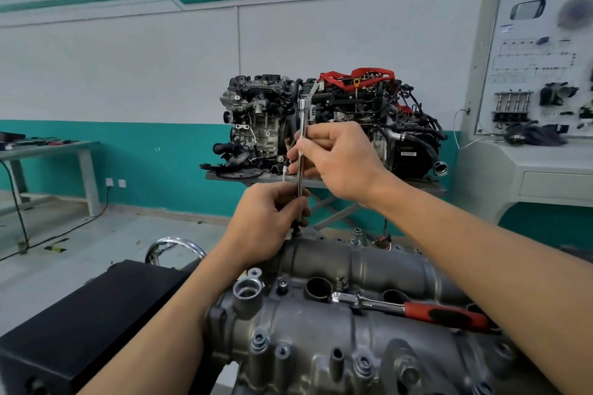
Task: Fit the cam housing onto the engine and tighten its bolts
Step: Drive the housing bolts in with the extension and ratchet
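Cam housing [321,330] fills the frame from 6 to 4 o'clock, grey cast metal, seated on the engine, its bolt bosses and round bores facing up. Extension bar [302,151] stands near upright at centre, its lower tip on the housing's far edge at about 12 o'clock of the housing; the bolt under the tip is too small to make out. Left hand [266,224] is curled round the bar's lower part, just above the housing. Right hand [337,160] pinches the bar higher up with thumb and fingertips, the bar's square-drive head sticking out above it. Ratchet [417,311] with a red grip lies flat on the housing at 4 o'clock, untouched, head beside a bore. Black box [80,314] sits at 8 o'clock, just beside the housing. Behind the hands, at 12 o'clock, two assembled engines [256,125] stand on a desk [224,176]. Training panel [539,58] stands at 2 o'clock.
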Demonstrator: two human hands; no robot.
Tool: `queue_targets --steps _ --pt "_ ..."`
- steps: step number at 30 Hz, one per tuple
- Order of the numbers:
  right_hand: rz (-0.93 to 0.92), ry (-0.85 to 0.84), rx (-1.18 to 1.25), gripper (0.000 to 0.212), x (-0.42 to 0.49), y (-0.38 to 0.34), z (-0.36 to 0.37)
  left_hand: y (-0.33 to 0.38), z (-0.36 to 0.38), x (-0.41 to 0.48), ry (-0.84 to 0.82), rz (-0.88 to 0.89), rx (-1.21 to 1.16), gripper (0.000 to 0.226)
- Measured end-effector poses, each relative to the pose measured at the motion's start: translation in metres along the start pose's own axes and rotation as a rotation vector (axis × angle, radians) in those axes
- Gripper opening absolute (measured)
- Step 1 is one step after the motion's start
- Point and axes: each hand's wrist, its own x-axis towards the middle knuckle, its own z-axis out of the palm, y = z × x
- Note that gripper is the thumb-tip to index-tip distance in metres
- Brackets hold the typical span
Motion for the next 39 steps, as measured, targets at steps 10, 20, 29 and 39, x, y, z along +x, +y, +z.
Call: queue_targets --steps 10,20,29,39 --pt "-0.05 0.021 -0.037 0.018 0.002 -0.02 -0.047 0.049 0.009 0.025 -0.245 -0.033 -0.072 0.01" --pt "-0.077 0.146 -0.062 0.019 -0.022 0.005 -0.075 0.063 0.046 0.039 -0.288 -0.033 0.169 0.013" --pt "-0.092 0.118 0.057 0.018 -0.03 0.005 -0.071 0.053 0.04 0.033 -0.256 0.035 0.169 0.006" --pt "-0.071 0.092 0.037 0.02 -0.032 0.006 -0.072 0.048 0.039 0.033 -0.305 0.001 0.098 0.008"
